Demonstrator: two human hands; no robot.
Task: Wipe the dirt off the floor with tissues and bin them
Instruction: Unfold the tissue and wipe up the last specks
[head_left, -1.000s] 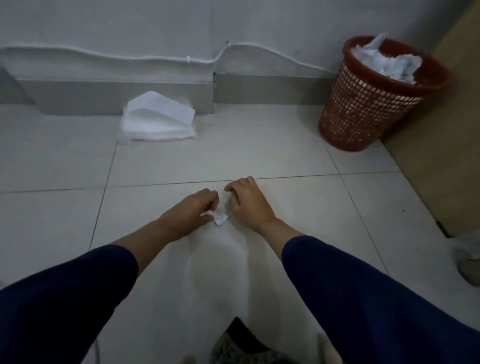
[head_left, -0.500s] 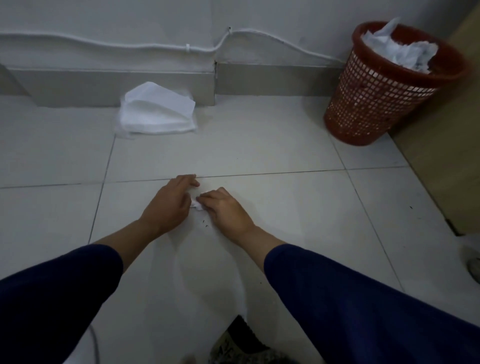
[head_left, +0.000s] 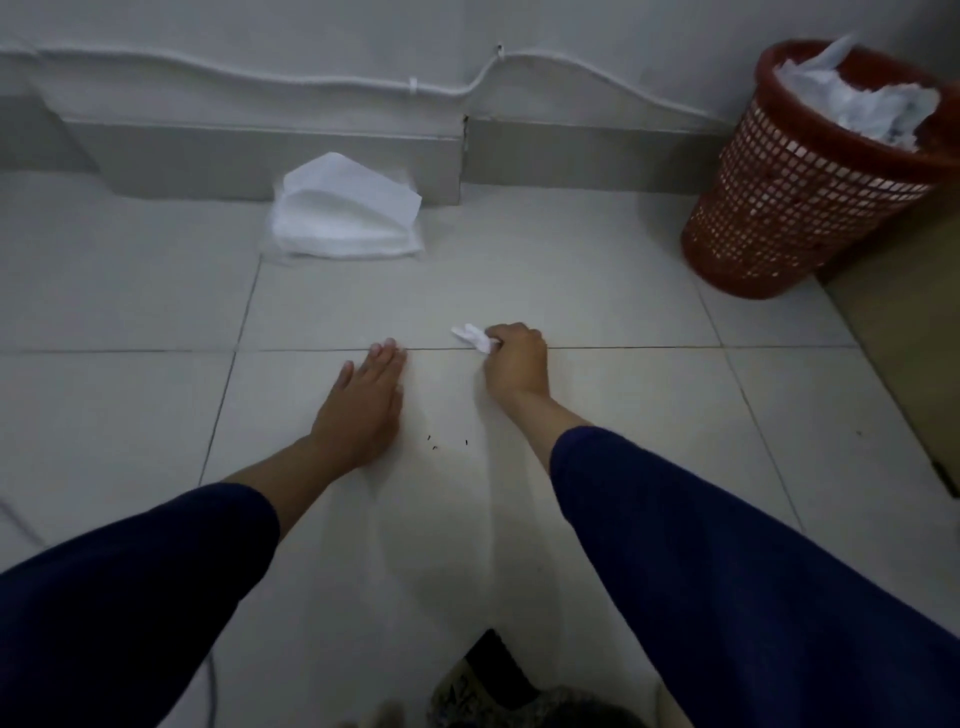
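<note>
right hand (head_left: 515, 364) pinching crumpled tissue (head_left: 471, 336), left hand (head_left: 363, 400) flat on floor (head_left: 597, 405)

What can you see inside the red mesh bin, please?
The red mesh bin holds crumpled white tissues heaped to its rim; anything beneath them is covered.

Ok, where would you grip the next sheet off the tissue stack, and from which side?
Probably pinch the top sheet at its raised fold, from above on the near side. It arches clear of the stack, so fingers catch it alone; the skirting blocks the far side.
</note>
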